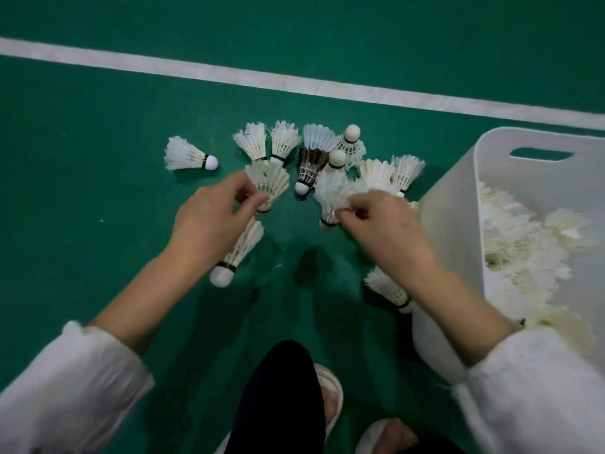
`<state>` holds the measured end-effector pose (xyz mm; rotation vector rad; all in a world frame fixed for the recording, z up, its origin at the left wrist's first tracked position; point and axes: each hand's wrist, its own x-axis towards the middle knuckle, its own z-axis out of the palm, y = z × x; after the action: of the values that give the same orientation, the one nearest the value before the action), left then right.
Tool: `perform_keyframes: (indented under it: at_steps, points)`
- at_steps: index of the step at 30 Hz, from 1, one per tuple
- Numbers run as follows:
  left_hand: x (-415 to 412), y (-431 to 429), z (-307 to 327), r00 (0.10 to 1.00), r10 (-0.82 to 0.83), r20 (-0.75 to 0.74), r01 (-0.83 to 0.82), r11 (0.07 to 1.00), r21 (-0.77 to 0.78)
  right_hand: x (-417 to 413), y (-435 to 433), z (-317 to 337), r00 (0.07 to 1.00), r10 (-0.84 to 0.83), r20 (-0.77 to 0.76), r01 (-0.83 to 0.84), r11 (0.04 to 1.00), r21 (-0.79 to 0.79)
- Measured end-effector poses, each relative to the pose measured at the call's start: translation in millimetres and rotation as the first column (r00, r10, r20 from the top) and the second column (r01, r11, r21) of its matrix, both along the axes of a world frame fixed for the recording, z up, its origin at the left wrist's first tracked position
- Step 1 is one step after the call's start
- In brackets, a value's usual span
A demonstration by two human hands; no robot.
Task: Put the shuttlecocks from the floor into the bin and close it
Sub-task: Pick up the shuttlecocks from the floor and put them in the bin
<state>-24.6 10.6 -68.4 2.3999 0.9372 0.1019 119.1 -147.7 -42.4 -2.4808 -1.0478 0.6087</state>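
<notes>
Farthest left of the bin (448, 231), a lone shuttlecock (188, 157) lies on its side on the floor (82, 198). Nearer the bin, the left hand (209, 221) has its fingers curled, thumb & fingertips pinching the feather skirt of a cream shuttlecock (270, 183). Another one (240, 250) lies under that hand. Btwn there & the bin sits the main cluster (314, 152), approx. ten pcs. The right hand (383, 231), just beside the bin's left wall, pinches a white shuttlecock (330, 201) by its feathers likewise. Inside the bin is a heap (523, 250) already. Prob. v. light; feathers brittle & crush easily, cork tip firm, so hold w/ a loose pinch or by the cork.
</notes>
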Motion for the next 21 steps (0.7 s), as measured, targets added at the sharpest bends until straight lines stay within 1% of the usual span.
perform_keyframes:
  at_steps: [3, 6, 9, 12, 14, 16, 17, 18, 20, 21]
  points:
    - [13, -24, 25, 0.987, -0.107, 0.120, 0.116, 0.991, -0.071, 26, -12, 50, 0.994, 0.083, 0.067, -0.080, 0.996, -0.047]
    - [31, -53, 49, 0.960, -0.210, 0.183, 0.230, 0.969, -0.092, 45, -43, 92, 0.995, 0.086, 0.050, -0.084, 0.995, -0.047]
    - [50, -83, 67, 0.926, -0.308, 0.220, 0.332, 0.940, -0.079, 56, -89, 115, 0.999, -0.041, 0.007, 0.041, 0.999, -0.009]
    - [64, -108, 74, 0.893, -0.388, 0.227, 0.415, 0.906, -0.085, 66, -144, 112, 0.971, -0.240, 0.004, 0.238, 0.964, 0.117]
    - [66, -120, 75, 0.873, -0.429, 0.232, 0.456, 0.886, -0.079, 66, -177, 101, 0.919, -0.392, -0.045, 0.393, 0.895, 0.210]
    - [65, -130, 73, 0.856, -0.456, 0.246, 0.487, 0.869, -0.085, 62, -201, 89, 0.835, -0.522, -0.171, 0.549, 0.791, 0.269]
    - [63, -135, 72, 0.851, -0.462, 0.251, 0.498, 0.861, -0.100, 59, -210, 83, 0.802, -0.555, -0.222, 0.597, 0.754, 0.274]
    - [61, -138, 71, 0.848, -0.465, 0.254, 0.505, 0.855, -0.117, 57, -216, 77, 0.785, -0.567, -0.250, 0.619, 0.741, 0.261]
    - [57, -144, 70, 0.843, -0.468, 0.264, 0.514, 0.845, -0.144, 50, -218, 68, 0.776, -0.555, -0.299, 0.621, 0.753, 0.215]
    - [55, -145, 70, 0.841, -0.468, 0.270, 0.518, 0.841, -0.154, 46, -216, 63, 0.782, -0.524, -0.337, 0.604, 0.771, 0.203]
